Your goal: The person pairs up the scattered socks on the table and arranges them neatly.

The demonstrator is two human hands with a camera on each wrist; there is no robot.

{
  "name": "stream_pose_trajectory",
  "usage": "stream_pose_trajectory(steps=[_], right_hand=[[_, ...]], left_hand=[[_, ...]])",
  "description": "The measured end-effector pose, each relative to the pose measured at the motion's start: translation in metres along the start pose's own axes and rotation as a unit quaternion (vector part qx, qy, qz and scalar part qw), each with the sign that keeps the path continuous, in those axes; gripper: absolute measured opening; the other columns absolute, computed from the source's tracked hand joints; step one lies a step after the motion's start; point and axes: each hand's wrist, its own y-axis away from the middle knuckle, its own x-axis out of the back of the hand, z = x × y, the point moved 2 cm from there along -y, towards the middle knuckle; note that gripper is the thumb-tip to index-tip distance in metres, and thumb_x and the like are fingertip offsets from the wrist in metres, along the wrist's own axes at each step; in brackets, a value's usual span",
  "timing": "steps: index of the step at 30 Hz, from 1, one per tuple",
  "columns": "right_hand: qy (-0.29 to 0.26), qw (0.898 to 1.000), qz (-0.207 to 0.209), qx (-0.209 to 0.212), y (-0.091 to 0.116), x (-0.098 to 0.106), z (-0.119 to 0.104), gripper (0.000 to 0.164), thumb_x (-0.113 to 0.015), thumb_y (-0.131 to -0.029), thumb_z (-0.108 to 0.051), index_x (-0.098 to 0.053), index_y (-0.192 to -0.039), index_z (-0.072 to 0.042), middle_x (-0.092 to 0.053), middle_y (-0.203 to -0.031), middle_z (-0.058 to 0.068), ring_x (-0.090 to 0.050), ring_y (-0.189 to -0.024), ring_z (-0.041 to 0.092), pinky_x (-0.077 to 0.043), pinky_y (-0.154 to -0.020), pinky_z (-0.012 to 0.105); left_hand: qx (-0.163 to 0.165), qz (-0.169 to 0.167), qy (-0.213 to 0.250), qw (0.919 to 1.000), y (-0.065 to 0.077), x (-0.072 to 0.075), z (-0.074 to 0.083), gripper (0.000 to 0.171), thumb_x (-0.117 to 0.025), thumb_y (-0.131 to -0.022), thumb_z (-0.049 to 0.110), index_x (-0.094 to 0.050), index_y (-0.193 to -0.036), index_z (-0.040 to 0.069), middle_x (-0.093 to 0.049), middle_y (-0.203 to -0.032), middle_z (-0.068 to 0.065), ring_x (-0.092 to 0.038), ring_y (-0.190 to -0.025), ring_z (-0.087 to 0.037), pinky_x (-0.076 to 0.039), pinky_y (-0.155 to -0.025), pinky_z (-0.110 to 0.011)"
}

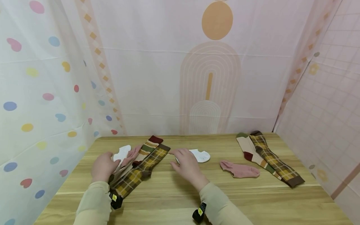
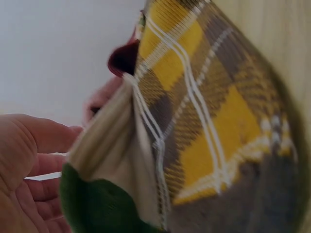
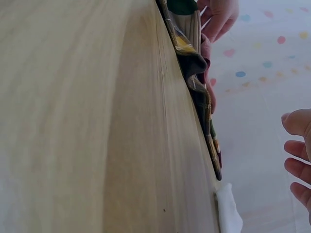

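My left hand [image 1: 103,167] is at the left group of socks, its loosely bent fingers beside the white ankle sock [image 1: 122,152]. Next to that lie a pink sock [image 1: 131,155], a striped sock [image 1: 148,148] and a yellow-brown plaid sock [image 1: 134,180], side by side and partly overlapping. The left wrist view shows the striped sock's green toe [image 2: 99,201] close to the fingers. My right hand [image 1: 187,165] hovers over the left end of another white sock [image 1: 202,156], fingers relaxed and spread, holding nothing; the right wrist view shows a gap between them.
Toward the right of the wooden table [image 1: 180,200] lie a second pink sock [image 1: 240,169], a second striped sock [image 1: 243,145] and a second plaid sock [image 1: 274,159]. Patterned curtains [image 1: 152,81] enclose the table's back and sides.
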Motion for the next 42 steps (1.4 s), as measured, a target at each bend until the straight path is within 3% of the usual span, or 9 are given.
stream_pose_trajectory(steps=[6,9,13,19,22,28,34,38,42], right_hand=[[-0.007,1.000,-0.024,-0.012,0.000,-0.001,-0.003,0.037,-0.076,-0.089,-0.020,-0.066,-0.123,-0.011,-0.066,-0.120,0.004,-0.060,-0.112,0.021,-0.048,-0.096,0.036],[-0.011,0.999,-0.035,-0.022,-0.001,-0.004,-0.004,0.037,-0.075,-0.090,-0.022,-0.065,-0.124,-0.011,-0.065,-0.121,0.003,-0.059,-0.113,0.021,-0.047,-0.097,0.037],[-0.014,0.998,-0.042,-0.033,-0.001,-0.006,-0.005,0.037,-0.074,-0.091,-0.023,-0.064,-0.125,-0.013,-0.065,-0.123,0.002,-0.058,-0.115,0.021,-0.047,-0.098,0.037],[-0.020,0.998,-0.051,-0.035,-0.001,-0.007,-0.008,0.039,-0.074,-0.091,-0.024,-0.064,-0.128,-0.013,-0.064,-0.125,0.003,-0.057,-0.116,0.020,-0.047,-0.098,0.037],[-0.019,0.998,-0.055,-0.036,-0.001,-0.008,-0.009,0.039,-0.074,-0.091,-0.025,-0.064,-0.128,-0.014,-0.063,-0.125,0.002,-0.057,-0.116,0.020,-0.047,-0.098,0.036],[-0.021,0.997,-0.066,-0.045,-0.001,-0.008,-0.010,0.039,-0.073,-0.092,-0.026,-0.063,-0.128,-0.015,-0.063,-0.126,0.002,-0.057,-0.117,0.020,-0.046,-0.099,0.036],[-0.027,0.996,-0.074,-0.048,-0.003,-0.010,-0.011,0.040,-0.073,-0.092,-0.025,-0.062,-0.129,-0.015,-0.063,-0.126,0.002,-0.056,-0.118,0.020,-0.046,-0.100,0.035],[-0.031,0.995,-0.077,-0.049,-0.003,-0.012,-0.011,0.040,-0.072,-0.093,-0.026,-0.062,-0.129,-0.013,-0.063,-0.125,0.002,-0.056,-0.118,0.020,-0.046,-0.100,0.036],[-0.031,0.995,-0.081,-0.053,-0.004,-0.013,-0.011,0.040,-0.072,-0.093,-0.026,-0.063,-0.129,-0.012,-0.063,-0.126,0.002,-0.056,-0.118,0.021,-0.046,-0.100,0.036]], left_hand=[[0.047,-0.043,0.001,0.9980,-0.001,-0.006,-0.011,0.043,-0.063,-0.091,0.028,-0.059,-0.107,-0.012,-0.061,-0.102,-0.032,-0.059,-0.085,-0.042,-0.050,-0.065,-0.051],[0.067,-0.058,0.004,0.9960,-0.003,-0.009,-0.017,0.043,-0.063,-0.091,0.030,-0.059,-0.105,-0.011,-0.060,-0.099,-0.030,-0.058,-0.083,-0.039,-0.049,-0.062,-0.050],[0.067,-0.062,-0.005,0.9958,-0.005,-0.011,-0.019,0.048,-0.063,-0.090,0.030,-0.059,-0.109,-0.013,-0.060,-0.104,-0.033,-0.060,-0.087,-0.044,-0.051,-0.066,-0.054],[0.061,-0.060,-0.006,0.9963,-0.004,-0.011,-0.018,0.032,-0.062,-0.087,0.027,-0.048,-0.072,0.004,-0.050,-0.070,-0.014,-0.050,-0.067,-0.030,-0.043,-0.055,-0.041],[0.063,-0.063,-0.005,0.9960,-0.004,-0.011,-0.017,0.033,-0.062,-0.087,0.026,-0.043,-0.066,0.009,-0.047,-0.066,-0.010,-0.048,-0.064,-0.027,-0.041,-0.054,-0.039],[0.069,-0.067,0.007,0.9953,-0.005,-0.012,-0.015,0.028,-0.063,-0.087,0.022,-0.050,-0.069,0.006,-0.054,-0.070,-0.012,-0.052,-0.067,-0.029,-0.044,-0.055,-0.040],[0.070,-0.059,0.028,0.9954,-0.005,-0.015,-0.018,0.029,-0.061,-0.086,0.016,-0.040,-0.066,0.009,-0.043,-0.064,-0.009,-0.045,-0.062,-0.026,-0.038,-0.053,-0.036],[0.057,-0.024,0.047,0.9970,-0.007,-0.016,-0.022,0.019,-0.059,-0.088,0.013,-0.056,-0.083,-0.005,-0.058,-0.081,-0.022,-0.055,-0.072,-0.034,-0.046,-0.061,-0.044],[0.036,0.026,0.070,0.9966,-0.005,-0.013,-0.024,0.026,-0.057,-0.090,0.011,-0.064,-0.104,-0.010,-0.065,-0.103,-0.029,-0.061,-0.086,-0.042,-0.049,-0.074,-0.054]])
